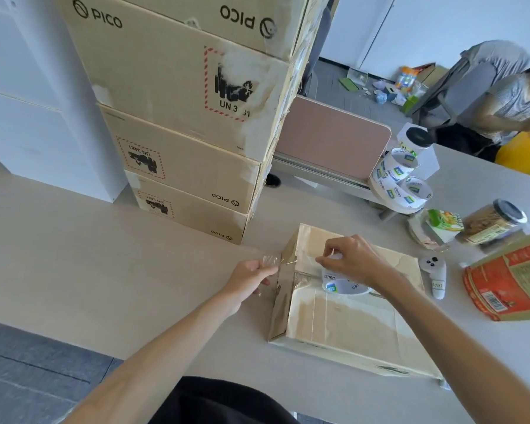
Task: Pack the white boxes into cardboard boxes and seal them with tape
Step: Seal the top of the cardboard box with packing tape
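A stack (181, 133) of closed cardboard boxes stands at the back of the table (104, 255), out of the working space. Just in front of it to the right, the left hand (250, 278) pinches the free end of clear tape (270, 261) between thumb and fingertips, holding it out past the box's left edge. This looks meant to keep the strip taut and off the cardboard until it is lined up.

The box (349, 319) lies flat on the table with its flaps shut. No white boxes show, so I judge they are inside. The roll (343, 284) sits on the lid over the centre seam, where the strip has to run. The right hand (357, 260) grips the roll from above, fingers curled around it, steadying it while tape pays out to the left. Sealing seems underway, with the strip not yet pressed down.

Spare rolls (401, 179) are piled at the table's far edge, within reach. A white controller (435, 273), a jar (493, 224) and a red bag (508, 283) lie to the right, apart from the box.
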The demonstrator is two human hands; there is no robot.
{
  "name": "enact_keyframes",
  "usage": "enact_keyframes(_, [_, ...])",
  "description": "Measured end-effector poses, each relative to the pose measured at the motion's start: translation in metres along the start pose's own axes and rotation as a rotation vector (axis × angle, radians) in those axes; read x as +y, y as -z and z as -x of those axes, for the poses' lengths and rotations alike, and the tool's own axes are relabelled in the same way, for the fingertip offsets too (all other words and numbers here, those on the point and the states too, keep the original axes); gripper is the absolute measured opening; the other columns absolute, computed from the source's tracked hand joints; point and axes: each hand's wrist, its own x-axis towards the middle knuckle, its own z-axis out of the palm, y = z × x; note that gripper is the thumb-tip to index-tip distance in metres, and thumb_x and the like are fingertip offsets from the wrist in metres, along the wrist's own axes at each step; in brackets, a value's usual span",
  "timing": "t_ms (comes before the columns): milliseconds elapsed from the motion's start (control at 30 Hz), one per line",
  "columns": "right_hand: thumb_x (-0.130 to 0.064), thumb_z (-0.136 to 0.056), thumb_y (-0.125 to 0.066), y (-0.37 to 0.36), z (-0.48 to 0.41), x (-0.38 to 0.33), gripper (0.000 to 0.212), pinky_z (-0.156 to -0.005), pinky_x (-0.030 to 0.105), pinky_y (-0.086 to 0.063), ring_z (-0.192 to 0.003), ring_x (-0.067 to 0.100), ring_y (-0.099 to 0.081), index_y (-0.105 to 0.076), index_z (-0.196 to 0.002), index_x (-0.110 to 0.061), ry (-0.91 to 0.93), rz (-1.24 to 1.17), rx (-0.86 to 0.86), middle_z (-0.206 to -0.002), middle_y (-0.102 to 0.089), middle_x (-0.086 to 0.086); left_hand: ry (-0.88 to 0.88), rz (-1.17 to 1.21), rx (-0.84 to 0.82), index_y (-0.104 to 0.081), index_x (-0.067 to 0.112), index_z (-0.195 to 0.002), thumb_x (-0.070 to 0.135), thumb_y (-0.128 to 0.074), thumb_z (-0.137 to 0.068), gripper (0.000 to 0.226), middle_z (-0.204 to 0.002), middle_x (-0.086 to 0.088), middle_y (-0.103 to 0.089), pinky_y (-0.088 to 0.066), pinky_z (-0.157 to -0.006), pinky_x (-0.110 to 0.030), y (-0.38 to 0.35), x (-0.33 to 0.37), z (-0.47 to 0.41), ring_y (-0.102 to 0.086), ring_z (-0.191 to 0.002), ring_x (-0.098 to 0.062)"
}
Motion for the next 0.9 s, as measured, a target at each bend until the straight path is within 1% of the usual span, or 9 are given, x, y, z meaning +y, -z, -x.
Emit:
enact_keyframes(133, [-0.044,-0.084,-0.067,0.000,-0.001,-0.005,0.024,-0.063,0.029,-0.041,-0.071,0.017,-0.055,-0.057,-0.068,-0.029,0.000,0.030,-0.003,-0.065,-0.056,-0.009,-0.029,-0.022,0.018,-0.064,0.016,-0.077,0.026,-0.068,-0.087,0.015,-0.082,0.000,-0.062,-0.043,-0.056,-0.022,0.001,0.002,-0.001,-0.059,-0.073,-0.008])
enact_keyframes(267, [-0.043,-0.086,-0.065,-0.001,-0.003,-0.013,0.024,-0.062,0.027,-0.039,-0.070,0.015,-0.053,-0.057,-0.069,-0.027,0.017,0.084,-0.009,-0.063,-0.051,-0.014,-0.025,-0.042,0.035,-0.064,0.015,-0.078,0.026,-0.068,-0.087,0.015,-0.080,0.002,-0.063,-0.041,-0.051,-0.016,0.001,0.001,-0.002,-0.059,-0.071,-0.006])
enact_keyframes(333, [-0.042,-0.087,-0.064,-0.002,-0.003,-0.017,0.023,-0.062,0.027,-0.037,-0.070,0.015,-0.053,-0.059,-0.071,-0.025,0.028,0.116,-0.011,-0.064,-0.051,-0.014,-0.016,-0.044,0.041,-0.065,0.016,-0.079,0.026,-0.068,-0.087,0.014,-0.083,0.002,-0.065,-0.042,-0.051,-0.015,0.002,-0.001,-0.003,-0.059,-0.071,-0.006])
enact_keyframes(433, [-0.042,-0.087,-0.062,-0.004,-0.004,-0.022,0.023,-0.064,0.027,-0.041,-0.073,0.018,-0.057,-0.062,-0.074,-0.023,0.052,0.155,-0.015,-0.072,-0.059,-0.007,-0.003,-0.049,0.057,-0.065,0.014,-0.083,0.028,-0.068,-0.086,0.014,-0.086,0.000,-0.065,-0.042,-0.051,-0.014,0.004,-0.005,-0.004,-0.059,-0.071,-0.006])
enact_keyframes(533, [-0.040,-0.088,-0.062,-0.004,-0.006,-0.026,0.025,-0.063,0.028,-0.041,-0.073,0.018,-0.057,-0.063,-0.074,-0.019,0.051,0.160,-0.025,-0.074,-0.061,-0.005,0.005,-0.054,0.066,-0.066,0.013,-0.083,0.027,-0.068,-0.086,0.014,-0.084,-0.001,-0.064,-0.041,-0.048,-0.013,0.005,-0.007,-0.004,-0.058,-0.071,-0.009])
enact_keyframes(633, [-0.040,-0.088,-0.063,-0.003,-0.007,-0.028,0.026,-0.062,0.028,-0.043,-0.072,0.018,-0.058,-0.064,-0.073,-0.019,0.047,0.158,-0.030,-0.075,-0.062,-0.004,0.012,-0.072,0.073,-0.064,0.014,-0.081,0.026,-0.068,-0.086,0.014,-0.079,-0.001,-0.062,-0.039,-0.048,-0.014,0.004,-0.007,-0.005,-0.058,-0.070,-0.009])
enact_keyframes(733, [-0.041,-0.088,-0.064,-0.001,-0.008,-0.026,0.025,-0.056,0.023,-0.037,-0.070,0.017,-0.056,-0.062,-0.073,-0.021,0.035,0.135,-0.044,-0.072,-0.058,-0.008,0.014,-0.058,0.075,-0.064,0.014,-0.079,0.025,-0.068,-0.087,0.014,-0.077,0.002,-0.061,-0.037,-0.045,-0.012,0.002,-0.007,-0.006,-0.057,-0.067,-0.006])
enact_keyframes(767, [-0.041,-0.088,-0.064,-0.001,-0.008,-0.026,0.024,-0.055,0.023,-0.036,-0.070,0.017,-0.055,-0.061,-0.072,-0.022,0.031,0.131,-0.043,-0.071,-0.056,-0.009,0.014,-0.057,0.074,-0.063,0.014,-0.079,0.025,-0.068,-0.087,0.014,-0.077,0.002,-0.061,-0.037,-0.045,-0.012,0.001,-0.007,-0.007,-0.057,-0.067,-0.006])
enact_keyframes(900, [-0.040,-0.085,-0.065,0.000,-0.008,-0.021,0.025,-0.061,0.029,-0.044,-0.072,0.019,-0.057,-0.056,-0.065,-0.026,-0.011,0.114,-0.039,-0.066,-0.053,-0.013,0.013,-0.054,0.060,-0.062,0.016,-0.078,0.026,-0.068,-0.087,0.015,-0.081,0.003,-0.062,-0.037,-0.045,-0.012,-0.001,-0.007,-0.008,-0.058,-0.068,-0.005])
